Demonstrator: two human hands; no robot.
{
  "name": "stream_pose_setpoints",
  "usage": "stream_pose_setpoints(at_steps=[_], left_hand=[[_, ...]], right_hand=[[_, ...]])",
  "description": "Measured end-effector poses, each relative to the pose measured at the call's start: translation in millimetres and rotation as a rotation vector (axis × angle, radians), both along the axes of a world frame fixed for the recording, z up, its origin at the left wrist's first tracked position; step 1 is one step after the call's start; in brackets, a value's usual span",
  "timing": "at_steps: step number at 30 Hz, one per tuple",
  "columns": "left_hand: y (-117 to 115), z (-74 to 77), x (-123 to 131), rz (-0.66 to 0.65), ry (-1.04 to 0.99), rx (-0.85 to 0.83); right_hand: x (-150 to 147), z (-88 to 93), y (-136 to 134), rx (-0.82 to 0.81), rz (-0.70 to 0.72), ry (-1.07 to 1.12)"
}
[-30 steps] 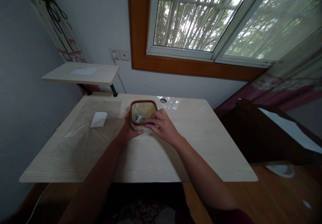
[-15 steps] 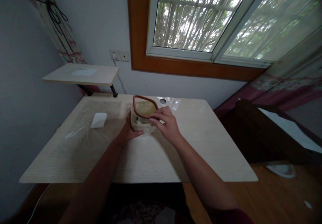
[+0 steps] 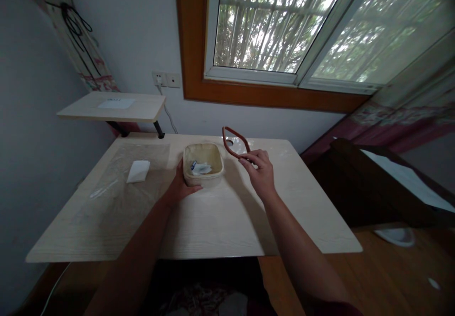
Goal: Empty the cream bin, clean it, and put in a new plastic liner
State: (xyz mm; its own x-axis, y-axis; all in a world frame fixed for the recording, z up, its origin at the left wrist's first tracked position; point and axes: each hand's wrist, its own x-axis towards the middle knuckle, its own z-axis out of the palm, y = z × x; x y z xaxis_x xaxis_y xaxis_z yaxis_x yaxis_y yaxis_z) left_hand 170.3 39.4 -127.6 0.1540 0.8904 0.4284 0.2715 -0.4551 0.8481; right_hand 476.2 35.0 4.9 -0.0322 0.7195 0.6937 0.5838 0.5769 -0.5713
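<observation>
— Lid?
— Pinched at its near edge by the right hand, thumb against fingertips; hangs tilted in the air, just right of the tub.
— And the tub?
— Sits open on the desk, white packet inside; cupped at its near-left corner by the left hand, fingers curled round the wall.
— Risk?
— Might slip from so thin a pinch and drop; might knock the light tub if swung low.

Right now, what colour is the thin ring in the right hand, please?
The thin ring is reddish-brown; head view.
</observation>
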Motion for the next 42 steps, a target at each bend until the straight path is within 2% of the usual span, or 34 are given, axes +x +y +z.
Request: stream_pose_setpoints(at_steps=[12,18,25,33,42], left_hand=[[-2.9,6.4,4.9,0.029,-0.046,-0.059],[-4.3,9.1,5.5,0.037,-0.049,-0.085],[-3.5,9.2,6.7,0.053,-0.068,-0.096],[-4.3,9.8,7.4,0.049,-0.074,-0.098],[-2.5,3.8,5.4,0.066,-0.061,-0.111]], right_hand=[[65.7,-62.1,-5.5,-0.049,-0.078,-0.206],[84.5,-88.8,-0.4,-0.067,-0.068,-0.312],[84.5,-102.2,1.1,-0.132,-0.011,-0.481],[86.6,-112.4,0.6,-0.164,-0.013,-0.523],[87.4,-120.7,1.1,-0.174,-0.012,-0.528]])
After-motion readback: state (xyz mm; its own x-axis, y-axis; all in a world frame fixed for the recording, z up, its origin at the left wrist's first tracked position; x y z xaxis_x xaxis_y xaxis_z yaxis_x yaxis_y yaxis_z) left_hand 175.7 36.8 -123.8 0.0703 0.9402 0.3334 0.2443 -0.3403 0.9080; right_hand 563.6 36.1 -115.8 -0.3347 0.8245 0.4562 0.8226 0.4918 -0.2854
